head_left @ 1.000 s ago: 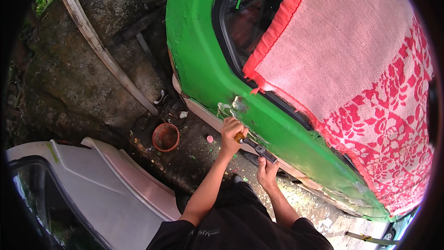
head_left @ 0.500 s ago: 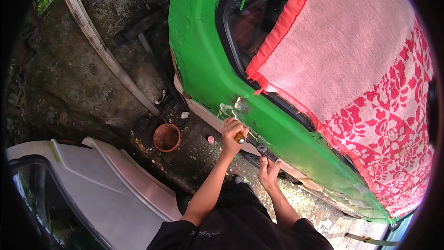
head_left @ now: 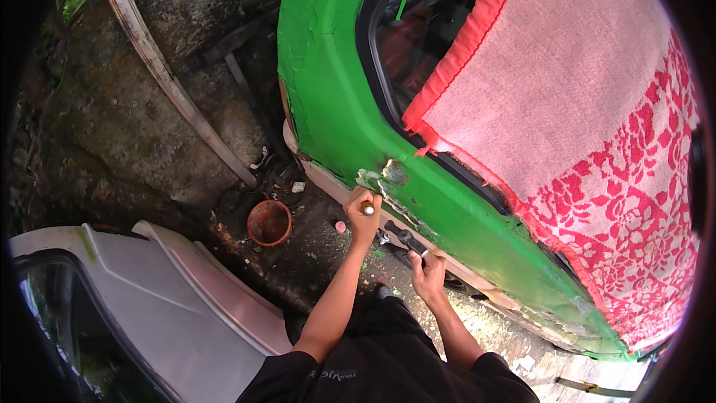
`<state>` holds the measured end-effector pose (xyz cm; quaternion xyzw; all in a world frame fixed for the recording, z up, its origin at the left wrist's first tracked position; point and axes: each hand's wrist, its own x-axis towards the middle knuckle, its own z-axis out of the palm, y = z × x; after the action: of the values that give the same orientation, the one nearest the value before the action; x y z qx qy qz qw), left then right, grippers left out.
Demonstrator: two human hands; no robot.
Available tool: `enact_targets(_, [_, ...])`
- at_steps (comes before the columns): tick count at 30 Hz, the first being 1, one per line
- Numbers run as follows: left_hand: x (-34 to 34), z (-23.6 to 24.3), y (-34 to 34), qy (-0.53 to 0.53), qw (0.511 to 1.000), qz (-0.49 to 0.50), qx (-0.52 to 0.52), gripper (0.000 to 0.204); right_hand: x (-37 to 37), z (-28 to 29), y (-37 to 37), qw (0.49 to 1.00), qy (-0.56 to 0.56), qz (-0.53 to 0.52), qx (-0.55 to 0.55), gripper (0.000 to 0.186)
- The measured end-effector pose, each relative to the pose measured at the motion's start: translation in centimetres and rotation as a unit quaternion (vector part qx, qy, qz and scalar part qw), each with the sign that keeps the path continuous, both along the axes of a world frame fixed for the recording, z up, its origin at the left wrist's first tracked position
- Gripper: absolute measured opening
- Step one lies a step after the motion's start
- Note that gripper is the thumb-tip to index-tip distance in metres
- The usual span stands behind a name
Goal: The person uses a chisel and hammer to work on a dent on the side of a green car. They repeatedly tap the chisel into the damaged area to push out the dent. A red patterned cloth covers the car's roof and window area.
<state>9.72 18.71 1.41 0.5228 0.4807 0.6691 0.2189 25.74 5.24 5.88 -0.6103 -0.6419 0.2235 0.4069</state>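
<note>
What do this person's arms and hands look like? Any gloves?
The left hand and right hand wear no gloves. The forearms are bare, with no watch showing. The black shirt has short sleeves and small pale lettering on its front.

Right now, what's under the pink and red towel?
The towel lies over part of the green car. Some of a dark window peeks out from beneath it. Everything farther in is covered, so I can't see that.

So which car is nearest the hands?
The green car with the red-and-pink towel over it: left hand and right hand are beside its flank. The pale car, lower left, sits farther off.
</note>
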Motion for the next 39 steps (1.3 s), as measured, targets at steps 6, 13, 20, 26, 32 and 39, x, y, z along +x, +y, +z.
enact_targets(6, [-2.5,0.1,-2.1,0.116,0.984,0.007,0.133,0.032,-0.4,-1.7,-0.3,0.994,0.092,-0.046,-0.027,0.056])
enact_targets(13, [-0.9,2.4,-3.2,0.093,0.976,-0.077,0.182,0.034,0.0,-2.2,-0.3,0.989,0.142,-0.047,-0.004,0.054])
enact_targets(20, [0.4,3.6,-4.2,0.065,0.972,-0.147,0.170,0.031,1.3,-2.1,-1.4,0.984,0.166,-0.061,0.011,0.056])
enact_targets(26, [1.1,5.9,-5.4,0.067,0.959,-0.200,0.187,0.033,1.8,-2.3,-2.6,0.970,0.228,-0.084,-0.016,0.054])
enact_targets(32, [1.7,6.4,-5.0,0.131,0.942,-0.245,0.186,0.032,1.8,-0.9,-3.0,0.960,0.268,-0.075,-0.013,0.054])
enact_targets(39, [2.1,7.3,-4.6,0.178,0.925,-0.295,0.163,0.031,2.2,-1.9,-6.0,0.968,0.246,-0.016,0.042,0.053])
